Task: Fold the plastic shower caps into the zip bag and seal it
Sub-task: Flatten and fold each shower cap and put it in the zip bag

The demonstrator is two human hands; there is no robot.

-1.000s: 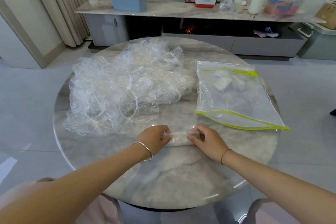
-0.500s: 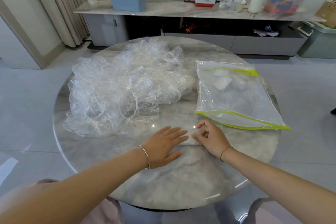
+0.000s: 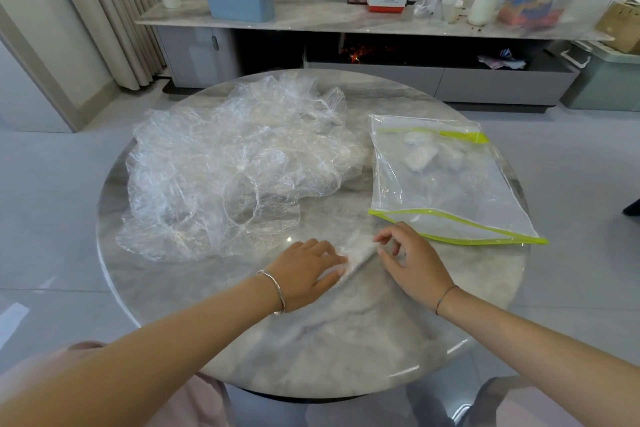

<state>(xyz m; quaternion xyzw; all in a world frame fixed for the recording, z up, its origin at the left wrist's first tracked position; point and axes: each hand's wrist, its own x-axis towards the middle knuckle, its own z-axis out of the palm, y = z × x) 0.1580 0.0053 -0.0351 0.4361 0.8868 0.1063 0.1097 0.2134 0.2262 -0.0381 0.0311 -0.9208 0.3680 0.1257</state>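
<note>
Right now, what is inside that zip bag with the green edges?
Inside the zip bag lie a few small whitish folded bundles, gathered toward its far end. They are too blurred to count; nothing covers them but clear plastic.

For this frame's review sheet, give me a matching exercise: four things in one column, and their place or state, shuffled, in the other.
Things
1. left hand
2. right hand
3. zip bag
4. loose shower caps

Places or states
A. heaped on the left part of the table
B. pinches one end of the folded cap
C. lies flat, green-edged, on the right part of the table
D. presses flat on the folded cap

Pairs: 1-D, 2-B, 3-C, 4-A
</note>
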